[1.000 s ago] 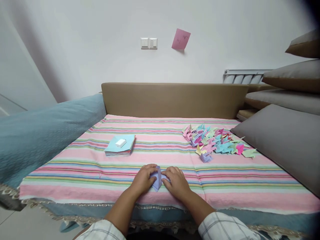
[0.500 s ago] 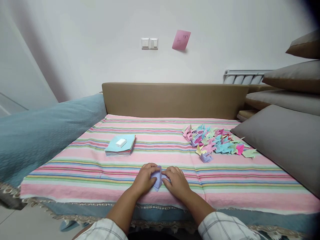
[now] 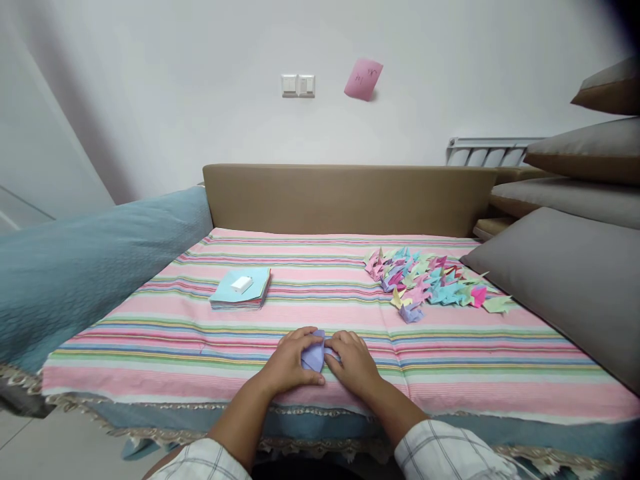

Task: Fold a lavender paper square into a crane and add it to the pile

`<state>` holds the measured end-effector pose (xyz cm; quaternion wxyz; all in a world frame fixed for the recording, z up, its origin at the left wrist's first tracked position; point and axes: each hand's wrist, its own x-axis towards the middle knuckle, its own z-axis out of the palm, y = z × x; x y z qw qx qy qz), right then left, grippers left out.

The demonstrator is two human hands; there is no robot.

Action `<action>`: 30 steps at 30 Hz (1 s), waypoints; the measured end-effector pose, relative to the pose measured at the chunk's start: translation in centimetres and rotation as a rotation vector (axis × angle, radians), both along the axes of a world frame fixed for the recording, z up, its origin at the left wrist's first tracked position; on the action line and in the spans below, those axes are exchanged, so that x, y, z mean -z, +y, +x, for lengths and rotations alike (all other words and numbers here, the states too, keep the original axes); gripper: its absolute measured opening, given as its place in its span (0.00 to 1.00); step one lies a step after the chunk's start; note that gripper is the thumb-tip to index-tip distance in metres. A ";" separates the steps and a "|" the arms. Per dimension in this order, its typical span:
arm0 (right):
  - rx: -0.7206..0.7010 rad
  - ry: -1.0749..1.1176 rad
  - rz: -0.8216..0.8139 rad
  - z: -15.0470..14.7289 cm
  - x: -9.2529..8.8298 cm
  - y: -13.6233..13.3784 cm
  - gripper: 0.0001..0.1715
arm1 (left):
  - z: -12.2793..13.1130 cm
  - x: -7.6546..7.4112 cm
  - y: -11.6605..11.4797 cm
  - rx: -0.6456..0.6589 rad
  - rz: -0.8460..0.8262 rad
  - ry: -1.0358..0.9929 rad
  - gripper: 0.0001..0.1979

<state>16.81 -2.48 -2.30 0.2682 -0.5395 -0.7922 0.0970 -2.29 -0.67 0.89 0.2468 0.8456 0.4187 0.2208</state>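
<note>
A small folded sheet of purple paper (image 3: 313, 357) lies on the striped cloth between my two hands. My left hand (image 3: 290, 360) curves around its left side, fingertips at the top edge and thumb stretched out by the lower corner. On the other side, my right hand (image 3: 353, 360) pinches the paper's right edge between thumb and fingers. Part of the paper is hidden under the fingers of both hands.
A stack of square coloured paper (image 3: 240, 297) with a small white block (image 3: 242, 285) on top lies at the left. At the right is a pile of folded paper cranes (image 3: 435, 280). Grey cushions (image 3: 565, 280) line the right side; a brown backrest (image 3: 345, 200) stands behind.
My left thumb has moved down off the paper's face to its lower corner. The purple paper's visible shape has changed, with a flap shifted. My right hand has barely moved.
</note>
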 end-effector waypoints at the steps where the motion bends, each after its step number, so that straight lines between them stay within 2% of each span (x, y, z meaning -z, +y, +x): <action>1: 0.001 -0.002 -0.001 0.0 0.0 0.0 0.13 | 0.1 0.0 0.0 -0.007 0.012 0.017 0.40; 12: -0.033 -0.002 0.004 0.3 -0.1 0.0 0.13 | -0.1 0.5 0.3 -0.019 0.013 -0.020 0.31; 21: -0.020 0.159 0.020 0.4 -0.2 0.1 0.12 | 0.5 0.0 0.1 -0.045 0.044 -0.017 0.25; 24: -0.030 0.194 -0.007 0.5 -0.4 0.0 0.17 | 0.7 -0.1 0.0 -0.057 0.055 -0.012 0.24; 30: -0.082 0.287 -0.046 1.3 -0.6 0.0 0.37 | 1.1 0.0 -0.2 -0.054 0.101 -0.007 0.21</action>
